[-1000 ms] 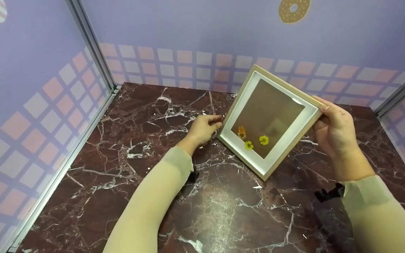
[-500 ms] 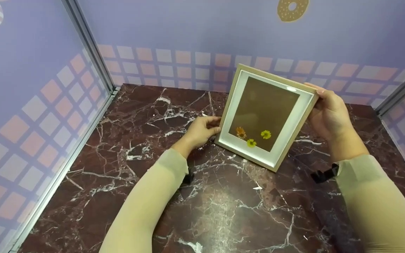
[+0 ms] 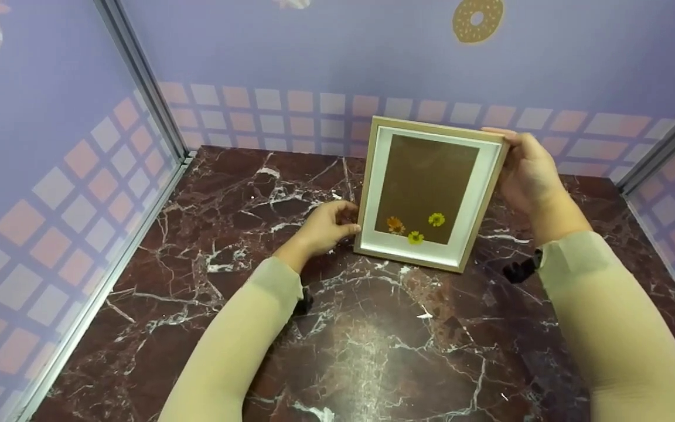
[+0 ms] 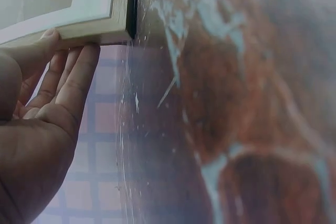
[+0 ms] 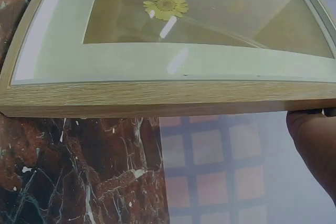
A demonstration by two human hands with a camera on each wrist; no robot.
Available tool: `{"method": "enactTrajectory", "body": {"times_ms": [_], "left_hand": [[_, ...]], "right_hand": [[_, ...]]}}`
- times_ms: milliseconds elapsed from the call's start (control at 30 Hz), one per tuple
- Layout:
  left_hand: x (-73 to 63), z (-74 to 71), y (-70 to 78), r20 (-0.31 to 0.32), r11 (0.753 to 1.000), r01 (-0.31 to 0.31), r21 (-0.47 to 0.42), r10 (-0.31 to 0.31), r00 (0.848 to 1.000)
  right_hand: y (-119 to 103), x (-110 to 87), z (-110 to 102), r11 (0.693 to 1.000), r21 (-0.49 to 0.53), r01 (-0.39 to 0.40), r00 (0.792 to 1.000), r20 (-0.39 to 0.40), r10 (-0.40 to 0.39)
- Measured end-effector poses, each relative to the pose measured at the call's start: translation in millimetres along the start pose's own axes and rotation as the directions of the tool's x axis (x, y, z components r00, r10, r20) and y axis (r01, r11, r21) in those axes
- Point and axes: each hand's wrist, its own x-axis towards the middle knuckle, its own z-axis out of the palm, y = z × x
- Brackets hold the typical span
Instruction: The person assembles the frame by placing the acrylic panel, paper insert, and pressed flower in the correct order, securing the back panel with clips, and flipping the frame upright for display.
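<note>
A picture frame (image 3: pixel 431 181) with a light wooden border, white mat and brown backing stands nearly upright, leaning slightly, its lower edge at the marble tabletop. Inside it lie one orange flower (image 3: pixel 395 225) and two yellow flowers (image 3: pixel 436 219), low in the picture. My left hand (image 3: pixel 326 228) pinches the lower left side; in the left wrist view its thumb (image 4: pixel 44 45) lies at the front edge, with the fingertips against the side. Up at the top right corner, my right hand (image 3: pixel 531 176) grips the frame, its fingers partly hidden behind. The right wrist view shows the wooden side (image 5: pixel 157 95) close up.
Dark red marble tabletop (image 3: pixel 208 328) with white veins spreads around the frame. Behind it rises a lilac back wall (image 3: pixel 290 53) with pink and white squares. Side panels with metal posts (image 3: pixel 138 70) close off left and right.
The frame has turned from a strong tilt to nearly upright, its top swinging left and its bottom edge levelling. My right hand has moved left and up with it; the left has shifted slightly.
</note>
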Motion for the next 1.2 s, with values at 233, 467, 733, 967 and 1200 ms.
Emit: {"method": "enactTrajectory", "body": {"times_ms": [233,467,733,967,1200], "left_hand": [[-1.8,0.9,-0.9,0.018,1.0,-0.016,0.006,0.016,1.0],[-3.0,0.7,-0.3,0.007,0.999,0.004,-0.031,-0.004,1.0],[-4.5,-0.8,2.9,0.005,0.998,-0.037,-0.053,0.037,0.999],[-7.2,-3.9,3.3,0.019,0.997,-0.056,-0.048,0.057,0.998],[-10.3,-2.2,-0.7,0.034,0.998,-0.035,-0.045,0.037,0.999]], "right_hand": [[1.9,5.9,1.4,1.0,-0.025,-0.004,0.999,-0.041,0.003],[2.1,11.6,6.0,0.998,-0.057,0.005,0.997,-0.078,-0.01],[-0.6,4.9,12.5,0.988,-0.087,0.129,0.989,-0.055,-0.134],[1.3,-2.0,15.0,0.969,-0.056,0.239,0.971,0.006,-0.239],[7.0,0.9,12.7,0.974,-0.143,0.176,0.982,-0.041,-0.183]]}}
